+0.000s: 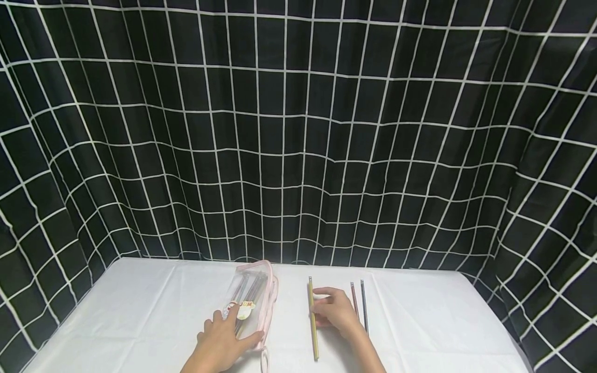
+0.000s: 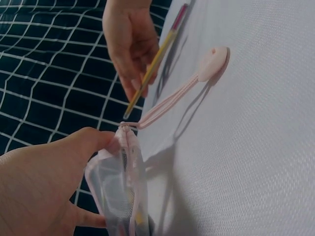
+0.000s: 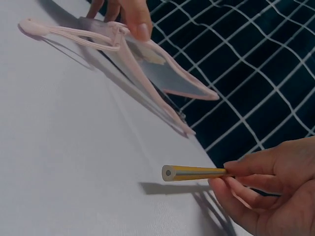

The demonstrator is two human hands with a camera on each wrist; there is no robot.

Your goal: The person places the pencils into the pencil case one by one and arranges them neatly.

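My left hand [image 1: 221, 339] grips a see-through pencil case [image 1: 261, 311] with pink edging, its thumb near the zip end and its fingers spread over the front label. Several pencils [image 1: 242, 290] show through the case. In the right wrist view the zipped edge of the case gapes. To the right of the case, my right hand [image 1: 337, 311] pinches a yellow pencil [image 1: 313, 331] between thumb and fingers, close over the table. The pencil's flat, unsharpened end with a grey core faces the right wrist camera.
Beyond my right hand lie a red pencil [image 1: 355, 298] and a dark pencil [image 1: 364, 305] on the white-covered table [image 1: 434, 321]. A pink cord with a tab [image 2: 214, 64] trails from the case's zip. Behind the table hangs a black curtain [image 1: 298, 129] with white grid lines.
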